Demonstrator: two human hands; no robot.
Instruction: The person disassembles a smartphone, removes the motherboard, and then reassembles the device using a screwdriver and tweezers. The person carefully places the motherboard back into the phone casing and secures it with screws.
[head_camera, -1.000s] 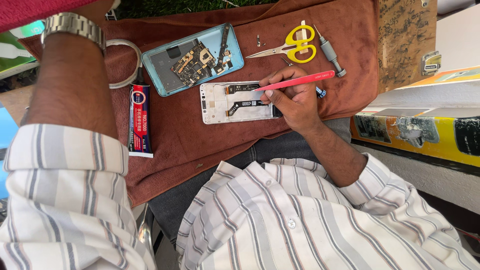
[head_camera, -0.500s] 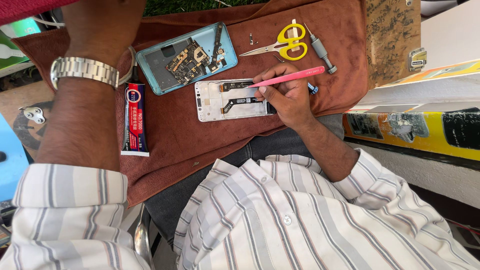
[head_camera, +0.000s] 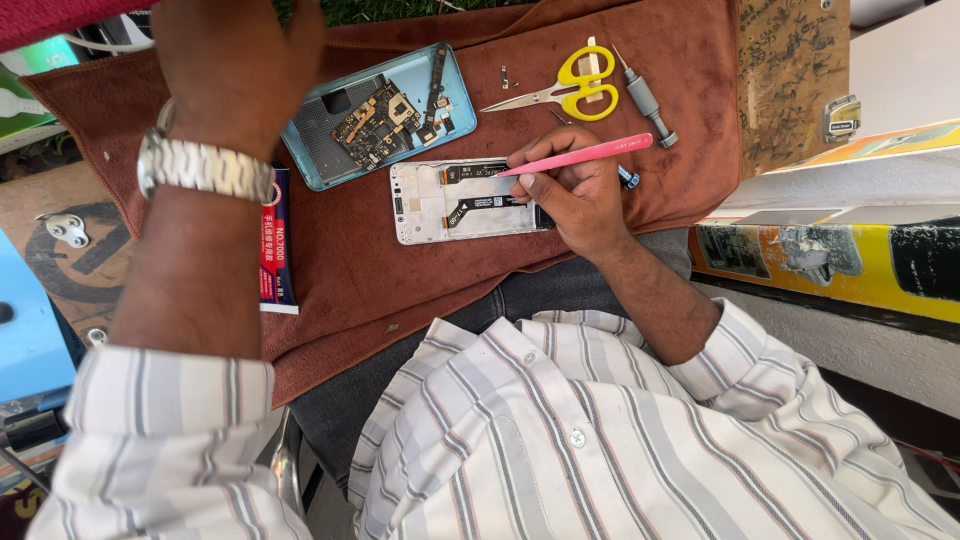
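Right hand (head_camera: 575, 195) pinches pink tweezers (head_camera: 580, 155) over white phone frame (head_camera: 465, 200) mid-cloth | left hand (head_camera: 235, 60) raised at brown cloth's (head_camera: 400, 290) far-left corner, grip unclear | blue phone shell (head_camera: 375, 115) and yellow scissors (head_camera: 570, 88) crowd far edge | near edge open.

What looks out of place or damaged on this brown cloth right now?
Nothing spilled. The white phone frame lies open with bare ribbon cables, and the blue back shell holds a loose circuit board. The right hand holds pink tweezers over the frame. Two tiny screws lie loose near the yellow scissors.
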